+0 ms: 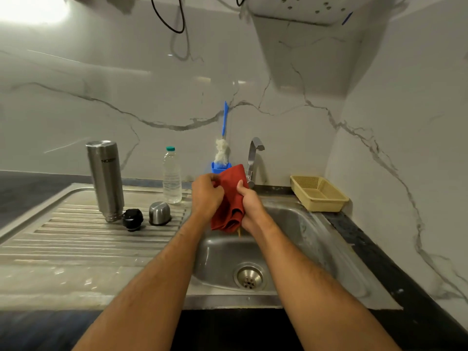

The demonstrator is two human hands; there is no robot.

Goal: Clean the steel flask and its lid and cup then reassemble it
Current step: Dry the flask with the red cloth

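The steel flask (105,179) stands upside down on the ribbed draining board (63,239) of the worktop, left of the sink (291,239): a tall brushed-metal cylinder with its mouth down and its flat base up. A dark word is printed near its upper end, inverted and too blurred to read. Just beside its mouth lies the black lid (132,219), a knobbed screw stopper, and next to that the steel cup (159,213) sits rim down, domed and shiny. Behind them stands a clear plastic bottle (172,176) with a teal cap; no label shows on it. Both hands are over the sink basin and hold a red cloth (231,198): the left hand (206,196) has its grip curled on the cloth's upper left edge, and the right hand (249,203) has its grip wrapped round the bunched right side, thumb pressed on the fabric. Behind the cloth are a blue-handled bottle brush (222,148) in a blue holder and the tap (254,158). A beige plastic basket (317,193) rests at the right.
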